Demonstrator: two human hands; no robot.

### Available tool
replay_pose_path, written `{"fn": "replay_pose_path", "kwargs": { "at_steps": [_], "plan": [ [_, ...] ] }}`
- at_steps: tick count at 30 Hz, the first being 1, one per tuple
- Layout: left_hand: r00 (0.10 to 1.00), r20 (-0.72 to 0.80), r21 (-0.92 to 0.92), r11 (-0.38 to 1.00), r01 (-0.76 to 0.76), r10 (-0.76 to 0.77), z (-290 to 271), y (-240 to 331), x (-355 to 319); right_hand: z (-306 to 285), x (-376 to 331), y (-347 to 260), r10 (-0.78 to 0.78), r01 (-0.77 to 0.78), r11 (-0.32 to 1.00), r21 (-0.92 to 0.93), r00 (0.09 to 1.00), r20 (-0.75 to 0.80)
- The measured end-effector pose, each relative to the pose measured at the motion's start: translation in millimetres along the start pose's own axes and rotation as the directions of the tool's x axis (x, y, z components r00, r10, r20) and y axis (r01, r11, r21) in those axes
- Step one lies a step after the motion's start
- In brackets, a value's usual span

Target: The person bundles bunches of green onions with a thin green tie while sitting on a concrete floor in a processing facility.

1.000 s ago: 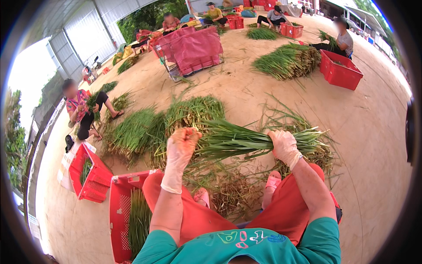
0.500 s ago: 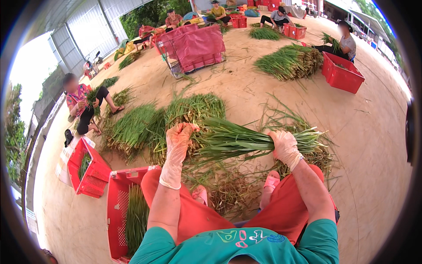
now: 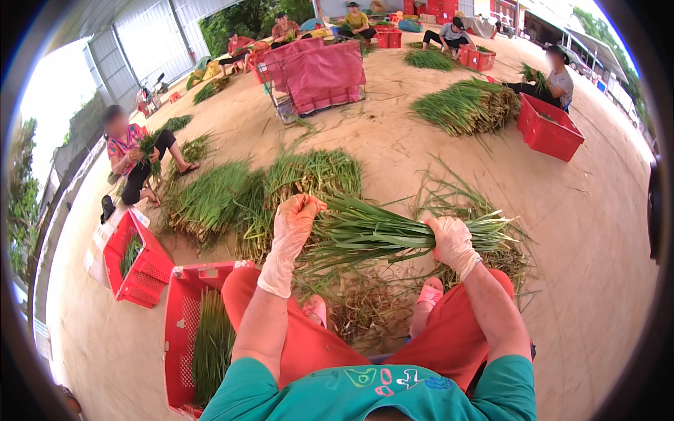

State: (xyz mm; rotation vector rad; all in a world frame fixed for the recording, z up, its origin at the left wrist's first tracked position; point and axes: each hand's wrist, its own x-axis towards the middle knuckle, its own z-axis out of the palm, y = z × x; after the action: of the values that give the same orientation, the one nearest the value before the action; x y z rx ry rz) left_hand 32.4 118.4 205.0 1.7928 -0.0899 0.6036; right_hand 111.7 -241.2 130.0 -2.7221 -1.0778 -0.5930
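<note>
A bunch of garlic chives (image 3: 379, 231) lies sideways in front of me, leaf tips to the left and pale stem ends to the right. My right hand (image 3: 453, 244), in a thin whitish glove, is wrapped round it near the pale ends. At the leaf-tip side, my gloved left hand (image 3: 293, 223) is raised with thumb and fingers pinched together. Whatever sits in that pinch is too small to make out. Beneath the bunch, between my feet, is a litter of dry trimmings (image 3: 368, 302).
Heaps of chives (image 3: 217, 200) lie ahead on the left. A red crate (image 3: 179, 330) holding chives stands by my left leg, another red crate (image 3: 140, 263) beyond it. A cart with a red cover (image 3: 326, 77) stands farther off. Several people sit around with their own heaps and crates.
My left hand has shifted slightly right and stays pinched. My right hand keeps its grip on the chives, nearly in place. The whole view has tilted a little.
</note>
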Motion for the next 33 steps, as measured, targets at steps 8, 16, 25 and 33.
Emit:
{"fn": "replay_pose_path", "kwargs": {
  "at_steps": [8,16,25,33],
  "plan": [
    [0.966,0.232,0.349,0.937,0.024,-0.111,27,-16,-15,-1,4,-13,-0.009,0.014,0.996,-0.083,0.998,0.061],
    [0.990,0.032,0.062,0.989,0.136,-0.138,-4,8,-4,0,-1,-1,0.023,-0.022,0.999,-0.039,0.999,0.024],
    [0.958,0.172,0.080,0.973,0.217,-0.228,27,-6,-20,5,1,-7,-0.015,0.019,0.997,-0.071,0.998,0.055],
    [0.976,0.111,0.249,0.955,0.158,-0.190,18,15,-14,3,2,-2,0.012,-0.009,0.998,-0.070,0.999,0.041]
  ]
}}
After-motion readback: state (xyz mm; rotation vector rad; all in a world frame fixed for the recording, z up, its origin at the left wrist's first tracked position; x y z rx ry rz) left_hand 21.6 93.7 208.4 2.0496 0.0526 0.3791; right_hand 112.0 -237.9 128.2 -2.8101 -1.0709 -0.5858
